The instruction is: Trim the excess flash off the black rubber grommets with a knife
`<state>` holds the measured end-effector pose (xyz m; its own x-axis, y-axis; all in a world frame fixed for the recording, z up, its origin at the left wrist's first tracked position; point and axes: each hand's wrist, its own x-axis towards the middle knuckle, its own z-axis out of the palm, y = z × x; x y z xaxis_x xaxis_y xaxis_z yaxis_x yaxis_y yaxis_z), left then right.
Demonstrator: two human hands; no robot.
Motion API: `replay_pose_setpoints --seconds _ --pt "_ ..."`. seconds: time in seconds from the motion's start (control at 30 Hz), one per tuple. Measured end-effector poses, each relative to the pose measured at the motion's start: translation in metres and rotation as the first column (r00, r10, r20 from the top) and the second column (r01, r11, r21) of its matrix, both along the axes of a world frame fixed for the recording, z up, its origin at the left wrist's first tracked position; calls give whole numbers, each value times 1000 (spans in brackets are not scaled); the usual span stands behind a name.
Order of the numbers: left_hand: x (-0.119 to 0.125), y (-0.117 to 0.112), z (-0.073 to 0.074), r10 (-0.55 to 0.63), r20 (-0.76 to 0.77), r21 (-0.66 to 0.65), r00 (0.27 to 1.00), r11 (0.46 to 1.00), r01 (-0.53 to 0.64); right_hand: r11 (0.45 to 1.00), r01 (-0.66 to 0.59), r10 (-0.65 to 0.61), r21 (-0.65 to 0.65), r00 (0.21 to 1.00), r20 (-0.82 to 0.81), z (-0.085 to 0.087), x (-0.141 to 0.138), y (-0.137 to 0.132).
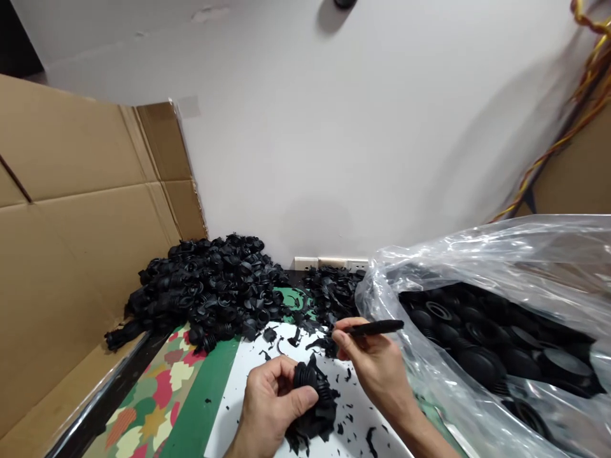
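My left hand (pixel 272 401) is closed around a black ribbed rubber part (pixel 312 397) with ragged flash at its edges, held just above a white sheet (pixel 238 381). My right hand (pixel 375 366) pinches a slim black-handled tool (pixel 375 328), held level, its left end close to the top of the rubber part. Small black rubber scraps (pixel 348 416) lie scattered on the white sheet around both hands.
A big heap of black ribbed rubber parts (pixel 210 289) lies at the back left, a smaller pile of trimmings (pixel 331 289) behind the hands. A clear plastic bag (pixel 477 273) of black parts fills the right. Cardboard (pixel 71 210) walls the left. A patterned mat (pixel 157 394) covers the table.
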<state>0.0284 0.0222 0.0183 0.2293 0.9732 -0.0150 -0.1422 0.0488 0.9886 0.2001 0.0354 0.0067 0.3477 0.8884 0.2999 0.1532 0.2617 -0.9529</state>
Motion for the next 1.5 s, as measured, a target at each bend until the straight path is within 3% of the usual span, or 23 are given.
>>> replay_pose_setpoints --seconds 0.2,0.37,0.63,0.97,1.13,1.33,1.4,1.5 --pt "-1 2 5 163 66 -75 984 985 -158 988 -150 145 -16 974 -172 12 -14 -7" --pt "-7 8 8 154 141 -189 978 974 -126 964 -262 248 -38 944 -217 15 -22 -12" --pt "-8 10 3 210 144 -249 967 954 -170 965 -256 248 -60 962 -114 13 -34 -20" --pt "-9 9 0 273 -21 -64 962 960 -273 967 -244 247 -68 968 46 21 -38 -15" --pt "-10 11 0 292 8 -89 956 953 -290 969 -249 246 -2 954 171 21 -44 -15" --pt "-8 12 1 281 47 -104 959 956 -275 980 -198 190 27 963 191 21 -50 -10" --pt "-7 14 2 282 91 -137 955 954 -268 964 -250 228 95 953 198 20 -52 -13" --pt "-9 19 5 364 198 -216 910 922 -321 893 -429 393 135 891 228 17 -56 -23"
